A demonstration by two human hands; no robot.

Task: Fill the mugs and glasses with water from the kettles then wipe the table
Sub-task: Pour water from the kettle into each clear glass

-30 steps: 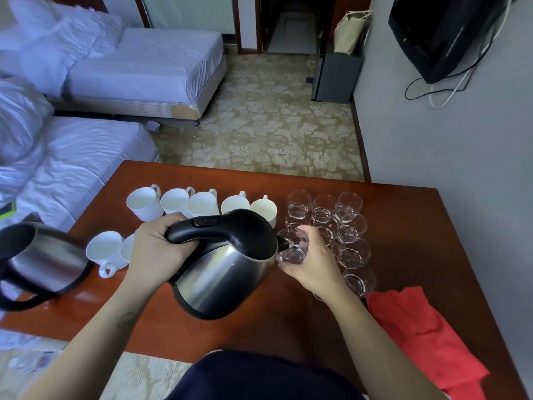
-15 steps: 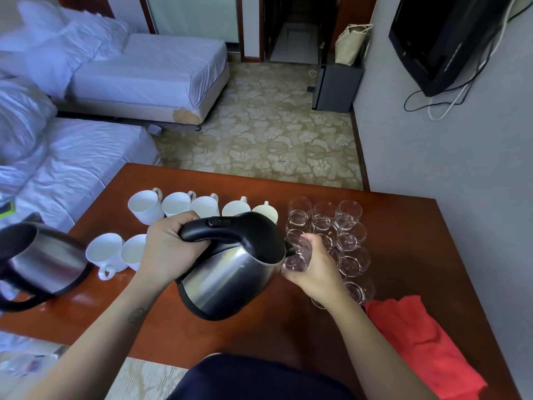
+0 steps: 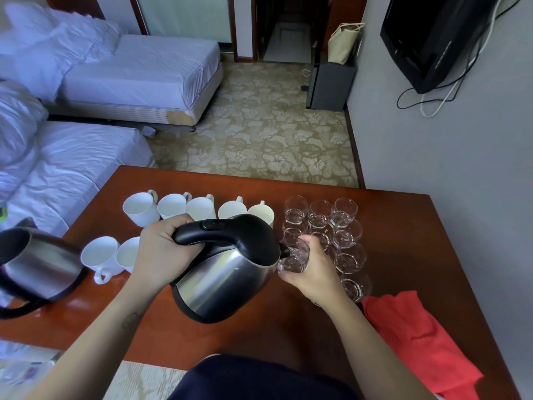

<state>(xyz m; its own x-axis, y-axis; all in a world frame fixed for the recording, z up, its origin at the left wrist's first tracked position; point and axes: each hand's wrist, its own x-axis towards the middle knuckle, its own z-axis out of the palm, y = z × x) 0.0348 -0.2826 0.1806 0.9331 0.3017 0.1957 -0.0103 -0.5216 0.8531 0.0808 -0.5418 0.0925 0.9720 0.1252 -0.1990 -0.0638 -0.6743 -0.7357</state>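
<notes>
Red-brown wood table [image 3: 403,255]: glossy, flat, rectangular.
Red cloth [image 3: 412,342]: soft, crumpled, near right corner.
Steel kettle [image 3: 227,281]: brushed, rounded, black plastic lid and handle; tilted, spout at held glass's rim.
Second kettle [image 3: 37,264]: same steel, table's left edge.
Left hand [image 3: 161,252]: fingers wrapped round the tilted kettle's handle.
Right hand [image 3: 314,269]: clasps held glass [image 3: 294,258], clear, above the table.
Mugs [image 3: 141,207]: 7 visible, white, glazed, 2 rows.
Glasses [image 3: 344,210]: clear, rounded, clustered right of mugs.

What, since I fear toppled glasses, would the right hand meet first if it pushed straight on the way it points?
Probably the kettle: the right hand, gripping a glass, points forward and left at its spout, close to the rim. Depth is unclear.
</notes>
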